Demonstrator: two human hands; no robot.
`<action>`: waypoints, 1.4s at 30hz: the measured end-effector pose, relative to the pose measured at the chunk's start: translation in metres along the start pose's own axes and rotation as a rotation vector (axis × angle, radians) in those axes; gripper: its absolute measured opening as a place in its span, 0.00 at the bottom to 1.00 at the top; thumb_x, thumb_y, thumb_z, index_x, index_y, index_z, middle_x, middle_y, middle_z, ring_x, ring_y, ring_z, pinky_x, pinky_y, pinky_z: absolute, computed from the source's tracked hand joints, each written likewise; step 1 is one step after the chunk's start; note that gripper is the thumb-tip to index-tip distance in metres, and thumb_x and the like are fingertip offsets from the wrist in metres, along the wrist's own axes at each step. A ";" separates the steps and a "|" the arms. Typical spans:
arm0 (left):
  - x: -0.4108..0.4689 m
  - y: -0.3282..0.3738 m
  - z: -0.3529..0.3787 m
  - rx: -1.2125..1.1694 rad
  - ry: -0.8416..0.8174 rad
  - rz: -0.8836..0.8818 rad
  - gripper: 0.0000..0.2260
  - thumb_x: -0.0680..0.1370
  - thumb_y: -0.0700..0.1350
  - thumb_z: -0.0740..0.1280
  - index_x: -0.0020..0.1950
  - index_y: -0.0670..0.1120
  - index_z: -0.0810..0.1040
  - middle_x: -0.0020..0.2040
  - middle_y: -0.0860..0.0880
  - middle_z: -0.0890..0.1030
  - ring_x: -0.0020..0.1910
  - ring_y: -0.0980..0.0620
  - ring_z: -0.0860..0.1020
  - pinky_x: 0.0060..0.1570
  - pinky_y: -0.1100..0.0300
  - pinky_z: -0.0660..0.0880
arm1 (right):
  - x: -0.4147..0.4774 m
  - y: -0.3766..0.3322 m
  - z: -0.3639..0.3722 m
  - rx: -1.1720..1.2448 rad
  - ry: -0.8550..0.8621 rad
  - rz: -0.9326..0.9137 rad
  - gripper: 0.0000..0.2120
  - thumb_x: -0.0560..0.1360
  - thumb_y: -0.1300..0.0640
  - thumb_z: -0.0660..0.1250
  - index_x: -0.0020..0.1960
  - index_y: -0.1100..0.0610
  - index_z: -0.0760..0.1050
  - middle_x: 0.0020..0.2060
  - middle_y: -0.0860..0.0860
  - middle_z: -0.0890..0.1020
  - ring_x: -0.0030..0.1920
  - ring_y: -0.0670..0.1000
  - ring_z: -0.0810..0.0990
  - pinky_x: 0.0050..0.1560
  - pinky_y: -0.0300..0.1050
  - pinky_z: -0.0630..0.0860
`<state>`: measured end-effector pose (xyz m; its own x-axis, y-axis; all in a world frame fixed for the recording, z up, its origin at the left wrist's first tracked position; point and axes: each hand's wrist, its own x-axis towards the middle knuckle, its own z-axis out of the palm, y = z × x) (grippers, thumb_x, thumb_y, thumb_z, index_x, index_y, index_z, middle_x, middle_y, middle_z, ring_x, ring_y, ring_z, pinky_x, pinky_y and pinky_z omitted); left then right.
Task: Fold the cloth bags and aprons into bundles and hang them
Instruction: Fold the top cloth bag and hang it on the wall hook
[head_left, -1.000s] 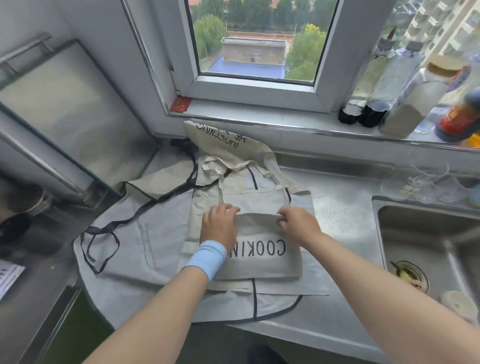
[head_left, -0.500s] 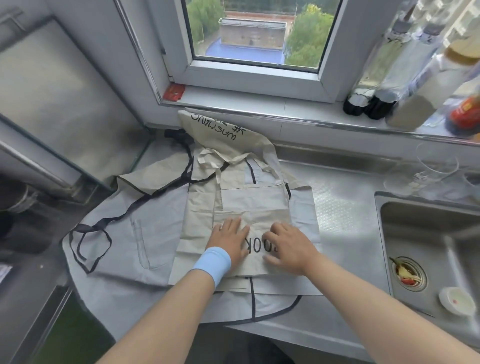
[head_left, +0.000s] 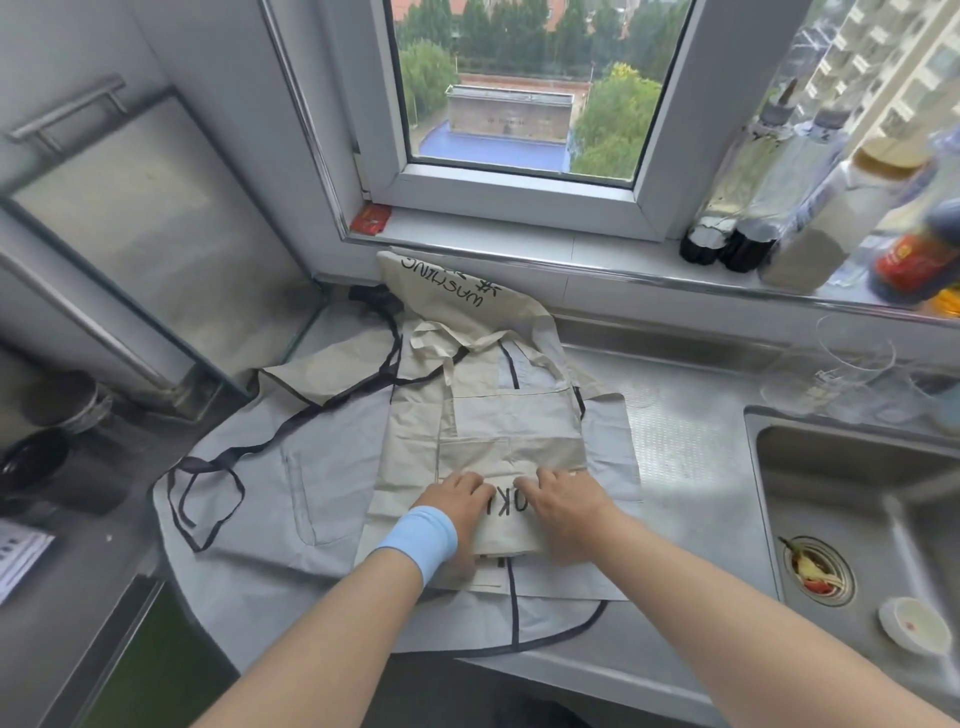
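A beige cloth bag with black "COOKING" lettering lies on a grey apron with dark trim, spread over the steel counter. The bag's near end is folded over into a narrow band. My left hand, with a blue wristband, and my right hand press on that fold side by side, fingers curled over its far edge. A second beige bag printed "WASHING" leans against the wall below the window sill.
A steel sink lies to the right, with food scraps in its drain and a small white dish. Bottles line the sill. Glasses stand behind the sink. A stove area with dark pots lies left.
The folded part of the bag has been rolled toward me into a narrower band. My hands moved closer together and nearer the counter's front, so less lettering shows.
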<state>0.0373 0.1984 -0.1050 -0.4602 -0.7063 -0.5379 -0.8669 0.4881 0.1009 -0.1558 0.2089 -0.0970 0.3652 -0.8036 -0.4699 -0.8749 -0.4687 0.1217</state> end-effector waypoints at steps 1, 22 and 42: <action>-0.001 0.000 -0.001 0.003 0.023 0.005 0.43 0.61 0.53 0.74 0.73 0.51 0.59 0.70 0.50 0.61 0.69 0.47 0.63 0.69 0.54 0.64 | 0.002 -0.002 -0.002 0.019 0.032 0.009 0.28 0.71 0.51 0.67 0.67 0.55 0.61 0.58 0.56 0.74 0.54 0.58 0.79 0.46 0.49 0.73; 0.056 -0.070 -0.058 -0.936 0.167 -0.472 0.11 0.70 0.53 0.75 0.49 0.51 0.82 0.44 0.51 0.82 0.43 0.50 0.79 0.42 0.61 0.72 | 0.072 0.104 -0.039 0.807 0.067 0.196 0.14 0.69 0.42 0.71 0.39 0.53 0.77 0.35 0.47 0.81 0.39 0.49 0.78 0.37 0.45 0.71; 0.117 -0.009 -0.012 -0.076 0.269 -0.138 0.29 0.82 0.56 0.51 0.80 0.48 0.48 0.80 0.49 0.46 0.79 0.48 0.46 0.75 0.49 0.45 | 0.118 0.062 0.001 0.184 0.510 -0.001 0.21 0.74 0.55 0.58 0.66 0.56 0.73 0.66 0.58 0.74 0.64 0.61 0.74 0.57 0.55 0.72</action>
<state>-0.0107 0.1057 -0.1590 -0.3627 -0.8784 -0.3112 -0.9318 0.3456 0.1106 -0.1679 0.0856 -0.1458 0.4339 -0.9007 0.0199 -0.8991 -0.4343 -0.0551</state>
